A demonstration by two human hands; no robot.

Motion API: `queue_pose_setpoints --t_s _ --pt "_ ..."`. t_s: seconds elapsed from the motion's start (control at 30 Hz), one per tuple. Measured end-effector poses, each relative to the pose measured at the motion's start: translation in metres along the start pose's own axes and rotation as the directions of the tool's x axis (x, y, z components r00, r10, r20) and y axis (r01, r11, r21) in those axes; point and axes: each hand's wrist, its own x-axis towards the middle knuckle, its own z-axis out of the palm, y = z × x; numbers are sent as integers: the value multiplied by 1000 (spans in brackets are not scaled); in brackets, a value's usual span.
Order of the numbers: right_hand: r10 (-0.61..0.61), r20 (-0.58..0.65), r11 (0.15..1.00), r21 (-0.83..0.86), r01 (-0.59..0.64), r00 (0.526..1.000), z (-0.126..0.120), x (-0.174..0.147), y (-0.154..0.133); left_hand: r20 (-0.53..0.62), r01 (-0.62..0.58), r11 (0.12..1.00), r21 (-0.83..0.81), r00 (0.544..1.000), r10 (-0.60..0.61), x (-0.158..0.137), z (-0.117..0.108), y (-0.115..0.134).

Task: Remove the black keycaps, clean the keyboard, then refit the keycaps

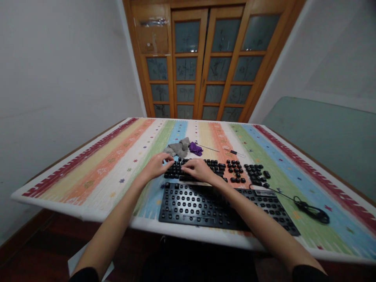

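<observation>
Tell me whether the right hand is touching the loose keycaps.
Touching. The head view shows the right hand resting flat on the loose keycaps behind the keyboard, with no gap visible.

**Clutter at centre, open cloth at the sides**

Loose keycaps [235, 170], the stripped keyboard [223, 205] and its cable [311, 209] crowded the middle. Grey cloth [178, 148], purple cloth [195, 148] and thin tools [232, 151] lay behind. The striped tablecloth [96, 168] stayed bare leftward.

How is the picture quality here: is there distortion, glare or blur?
Head view: wide-angle distortion bows the table edges and wall lines; light is dim and even, without glare; the left hand and right hand over the keycaps look slightly soft.
</observation>
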Motion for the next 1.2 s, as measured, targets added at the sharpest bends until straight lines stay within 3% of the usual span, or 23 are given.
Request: queue_pose_setpoints --t_s 0.13,0.33,0.53,0.73,0.87,0.97,1.07,1.2 --pt "96 -31 987 -126 -99 995 -9 22 26 126 36 998 48 991 -42 41 22 -13" --pt "142 6 962 -235 -136 990 4 45 52 303 59 988 144 947 -101 74 40 -26" --pt "134 50 962 -248 -118 990 19 58 63 342 61 988 143 933 -107 81 46 -35" --pt "150 62 958 -256 -129 987 22 62 63 298 99 988 115 946 -129 81 48 -32" --pt "149 9 960 -241 -143 989 15 58 55 202 118 991 60 971 -128 69 36 -21" --pt "101 -42 976 -192 -107 994 6 41 45 70 27 995 -95 997 -20 44 24 -7" --pt "-36 -112 998 -60 29 993 1 10 34 65 -100 963 -250 991 120 11 17 11" --pt "-111 -71 991 73 116 991 1 -31 18 139 -130 940 -314 974 181 -26 20 27"
